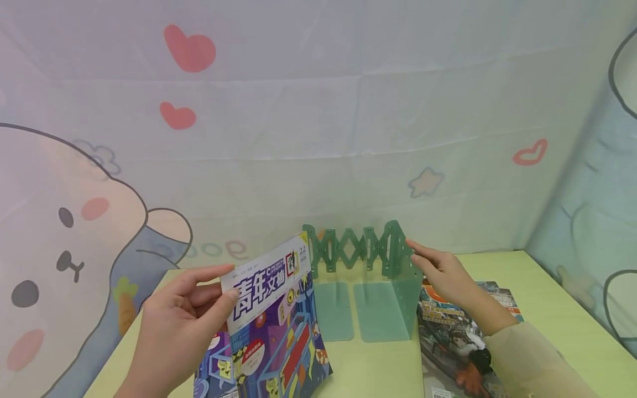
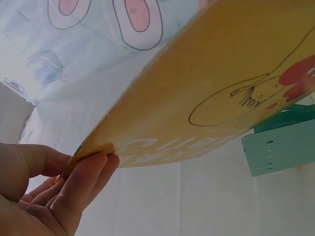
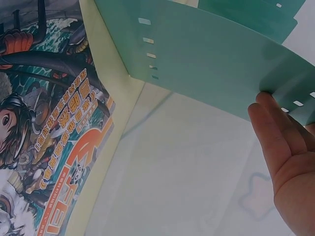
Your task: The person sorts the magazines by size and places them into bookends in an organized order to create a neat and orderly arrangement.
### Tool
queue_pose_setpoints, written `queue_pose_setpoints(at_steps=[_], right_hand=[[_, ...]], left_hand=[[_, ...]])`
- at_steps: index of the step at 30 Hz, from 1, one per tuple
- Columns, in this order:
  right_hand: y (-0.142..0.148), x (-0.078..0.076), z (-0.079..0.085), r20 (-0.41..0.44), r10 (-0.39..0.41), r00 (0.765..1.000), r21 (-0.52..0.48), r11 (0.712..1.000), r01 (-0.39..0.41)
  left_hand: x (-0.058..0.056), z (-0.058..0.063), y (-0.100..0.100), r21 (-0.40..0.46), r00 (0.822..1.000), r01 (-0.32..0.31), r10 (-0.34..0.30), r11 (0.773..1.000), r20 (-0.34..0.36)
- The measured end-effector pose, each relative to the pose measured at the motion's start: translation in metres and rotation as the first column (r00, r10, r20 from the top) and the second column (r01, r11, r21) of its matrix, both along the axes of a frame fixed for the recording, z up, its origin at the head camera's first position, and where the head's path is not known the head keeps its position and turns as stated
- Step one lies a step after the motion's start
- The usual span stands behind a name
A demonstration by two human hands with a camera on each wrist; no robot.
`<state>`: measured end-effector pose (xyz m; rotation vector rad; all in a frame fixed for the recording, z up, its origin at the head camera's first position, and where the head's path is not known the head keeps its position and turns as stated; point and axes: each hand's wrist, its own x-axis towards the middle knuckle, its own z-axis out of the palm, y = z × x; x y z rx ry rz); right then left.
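A magazine (image 1: 278, 315) is pinched by its left edge between thumb and fingers of the left hand (image 1: 174, 320) and held tilted, near and left of a green book rack (image 1: 380, 314). Another magazine (image 1: 211, 373) is partly covered by it. The rack's right panel is touched on its outer face by the right hand (image 1: 448, 279), fingers nearly straight. Overlapping magazines (image 1: 450, 354) are laid on the right of the table (image 1: 370, 370), below the right forearm.

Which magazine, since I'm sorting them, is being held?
The purple magazine with the white title band, pinched by the left hand; magazines at right lie on the table.
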<state>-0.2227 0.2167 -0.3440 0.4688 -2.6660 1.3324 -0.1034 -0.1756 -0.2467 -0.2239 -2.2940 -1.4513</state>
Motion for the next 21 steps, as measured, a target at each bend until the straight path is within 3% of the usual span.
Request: queue_pose_setpoints(at_steps=[5, 11, 15, 21], right_hand=[[0.0, 0.0, 0.0, 0.005, 0.003, 1.0, -0.004, 1.0, -0.002], [-0.002, 0.011, 0.0, 0.023, -0.009, 1.0, -0.015, 1.0, 0.01], [-0.004, 0.02, 0.0, 0.036, -0.013, 0.999, -0.025, 1.0, 0.014], [-0.004, 0.02, 0.0, 0.036, -0.02, 0.999, -0.025, 0.999, 0.02]], left_hand=[[-0.005, -0.001, 0.004, 0.0, 1.0, -0.013, 0.013, 1.0, 0.0], [-0.005, 0.002, 0.007, 0.008, 0.997, -0.032, 0.032, 0.999, 0.064], [-0.003, 0.003, 0.007, 0.007, 0.999, -0.016, 0.016, 1.0, 0.032], [-0.005, 0.0, 0.01, 0.028, 1.0, 0.002, -0.002, 1.0, -0.011]])
